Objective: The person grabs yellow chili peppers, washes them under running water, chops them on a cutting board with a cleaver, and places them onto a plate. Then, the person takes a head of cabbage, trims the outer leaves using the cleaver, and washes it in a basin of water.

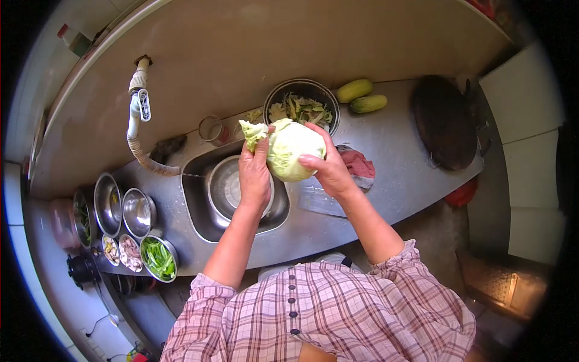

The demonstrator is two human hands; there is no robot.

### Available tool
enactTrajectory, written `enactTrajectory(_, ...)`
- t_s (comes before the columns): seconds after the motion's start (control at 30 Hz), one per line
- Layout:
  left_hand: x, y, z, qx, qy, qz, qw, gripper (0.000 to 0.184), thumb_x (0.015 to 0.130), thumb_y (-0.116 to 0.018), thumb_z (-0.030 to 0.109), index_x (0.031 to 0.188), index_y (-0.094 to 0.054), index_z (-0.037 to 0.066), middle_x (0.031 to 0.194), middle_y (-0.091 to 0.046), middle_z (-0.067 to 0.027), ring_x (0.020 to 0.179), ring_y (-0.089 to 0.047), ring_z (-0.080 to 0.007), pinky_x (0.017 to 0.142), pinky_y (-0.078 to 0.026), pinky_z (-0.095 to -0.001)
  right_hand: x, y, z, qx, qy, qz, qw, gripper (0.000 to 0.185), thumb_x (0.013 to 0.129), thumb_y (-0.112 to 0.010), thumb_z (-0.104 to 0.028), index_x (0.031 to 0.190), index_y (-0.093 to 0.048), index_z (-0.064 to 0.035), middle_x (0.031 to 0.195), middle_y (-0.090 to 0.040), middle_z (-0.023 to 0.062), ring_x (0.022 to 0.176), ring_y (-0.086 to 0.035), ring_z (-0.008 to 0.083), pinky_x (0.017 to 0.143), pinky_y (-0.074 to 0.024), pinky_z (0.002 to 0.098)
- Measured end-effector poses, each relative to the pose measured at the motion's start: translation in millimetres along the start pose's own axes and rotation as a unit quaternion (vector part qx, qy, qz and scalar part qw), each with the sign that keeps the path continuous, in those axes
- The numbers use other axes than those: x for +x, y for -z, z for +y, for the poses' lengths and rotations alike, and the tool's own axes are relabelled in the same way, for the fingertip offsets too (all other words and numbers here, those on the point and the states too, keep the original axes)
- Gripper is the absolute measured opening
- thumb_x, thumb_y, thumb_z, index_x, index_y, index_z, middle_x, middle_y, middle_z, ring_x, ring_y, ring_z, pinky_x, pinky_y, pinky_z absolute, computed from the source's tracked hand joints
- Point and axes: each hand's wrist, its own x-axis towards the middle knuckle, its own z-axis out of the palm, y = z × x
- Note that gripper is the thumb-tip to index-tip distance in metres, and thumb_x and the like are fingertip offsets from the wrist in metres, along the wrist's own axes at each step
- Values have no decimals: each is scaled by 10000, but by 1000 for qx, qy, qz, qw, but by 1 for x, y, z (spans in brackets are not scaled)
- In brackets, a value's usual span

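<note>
A pale green cabbage [294,149] is held up in front of me, over the right edge of the sink. My right hand [332,168] wraps around its right side, with the thumb across the front. At its left side, my left hand [254,178] pinches a curled cabbage leaf [252,131]. Whether that leaf is still attached to the head, I cannot tell. Just behind the cabbage stands a dark-rimmed bowl [269,99] of leaf scraps [301,108]. Below my left hand, a metal basin [218,187] sits in the sink [196,214].
A tap with a hose [137,114] runs thin water into the sink. At left stand metal bowls [139,212], one with cut green vegetables [158,259]. Two cucumber-like vegetables [362,96], a reddish cloth [359,164], a clear knife-like blade [319,202] and a round dark board [443,120] lie right.
</note>
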Motion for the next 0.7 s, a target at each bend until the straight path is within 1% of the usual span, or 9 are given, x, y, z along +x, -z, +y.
enactTrajectory(0.07, 2, -3, 2, -36, 9, 10, 999, 289, 961, -505, 303, 1112, -561, 63, 1169, -601, -107, 1051, -566, -165, 901, -450, -313, -6, 3, -6, 115, -27, 4, 993, 770, 742, -706, -183, 1377, -292, -47, 1287, -459, 97, 1192, -465, 230, 1000, -402, 384)
enactTrajectory(0.2, 8, -12, 8, -30, 17, -55, 998, 268, 969, -472, 340, 976, -553, 84, 1182, -600, -146, 1071, -571, -213, 898, -467, -359, -7, 19, 1, 259, -63, -14, 964, 748, 732, -693, -303, 1365, -359, -84, 1308, -482, 93, 1160, -514, 256, 1014, -395, 404)
enactTrajectory(0.33, 27, -12, 17, -143, 98, -39, 984, 279, 976, -440, 350, 896, -500, 89, 1059, -631, -210, 964, -624, -299, 794, -521, -409, -14, 25, -11, 309, -46, -37, 949, 732, 744, -632, -506, 1342, -410, -147, 1306, -494, 114, 1143, -521, 332, 851, -483, 556)
enactTrajectory(0.37, 33, -16, 18, -113, 116, -12, 987, 272, 977, -444, 336, 891, -478, 80, 863, -632, -164, 808, -632, -268, 731, -530, -394, -15, 27, -10, 296, -41, 7, 954, 767, 724, -610, -585, 1340, -414, -174, 1302, -495, 123, 1115, -531, 366, 752, -502, 594)
enactTrajectory(0.47, 61, -15, 2, -75, 97, -68, 990, 270, 972, -463, 332, 894, -463, 74, 695, -540, -71, 644, -554, -194, 626, -499, -349, -20, 37, -15, 304, -36, -1, 952, 809, 706, -622, -604, 1350, -397, -169, 1306, -489, 118, 1092, -542, 371, 735, -514, 566)
enactTrajectory(0.5, 69, -23, 2, -69, 105, -34, 991, 256, 971, -474, 317, 886, -457, 76, 637, -435, -12, 564, -447, -145, 547, -434, -315, -21, 41, -14, 312, -32, -10, 950, 825, 699, -621, -616, 1354, -393, -169, 1311, -485, 123, 1090, -543, 374, 723, -517, 563)
enactTrajectory(0.6, 106, -18, -12, 2, 136, -20, 991, 245, 968, -483, 308, 897, -468, 74, 642, -430, 2, 567, -428, -122, 516, -388, -283, -22, 50, -13, 320, -19, -31, 947, 868, 681, -617, -649, 1366, -379, -171, 1321, -473, 147, 1086, -543, 384, 680, -524, 549)
enactTrajectory(0.67, 135, -9, -37, 259, 126, -94, 953, 459, 900, -556, 430, 1065, -524, 2, 752, -567, -61, 692, -550, -196, 602, -462, -316, -22, 53, -14, 306, -11, -34, 951, 891, 673, -614, -665, 1374, -369, -173, 1322, -465, 176, 1086, -541, 389, 644, -529, 533)
enactTrajectory(0.7, 144, -7, -47, 411, 110, -127, 896, 541, 876, -570, 471, 1096, -537, -21, 798, -605, -93, 739, -582, -228, 638, -480, -337, -22, 54, -15, 304, -12, -36, 952, 896, 674, -606, -674, 1376, -364, -173, 1325, -457, 191, 1082, -543, 391, 636, -532, 522)
